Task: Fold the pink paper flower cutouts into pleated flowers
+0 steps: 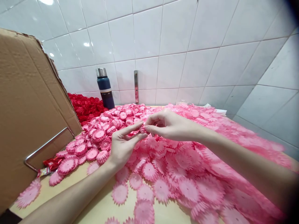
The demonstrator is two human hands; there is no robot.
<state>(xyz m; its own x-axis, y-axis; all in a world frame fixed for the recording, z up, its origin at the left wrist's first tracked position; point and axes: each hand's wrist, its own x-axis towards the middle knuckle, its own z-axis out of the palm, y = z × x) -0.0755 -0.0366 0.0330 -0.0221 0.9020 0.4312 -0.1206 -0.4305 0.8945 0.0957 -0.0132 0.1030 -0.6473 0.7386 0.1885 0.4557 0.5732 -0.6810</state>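
white tiled wall behind the bench (pixel 98 208), pink flowers (pixel 187 183) heaped everywhere; left hand (pixel 122 144) and right hand (pixel 167 124) both pinch one small pink piece (pixel 143 128), cardboard box (pixel 25 102) along the left edge, flask (pixel 105 88) at the back.

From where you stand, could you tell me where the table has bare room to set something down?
Bare tabletop shows only at the near edge, between the left forearm and the scattered pink flower pieces. A thinner strip runs beside the cardboard box. Elsewhere pink pieces cover it, red ones fill the back-left corner.
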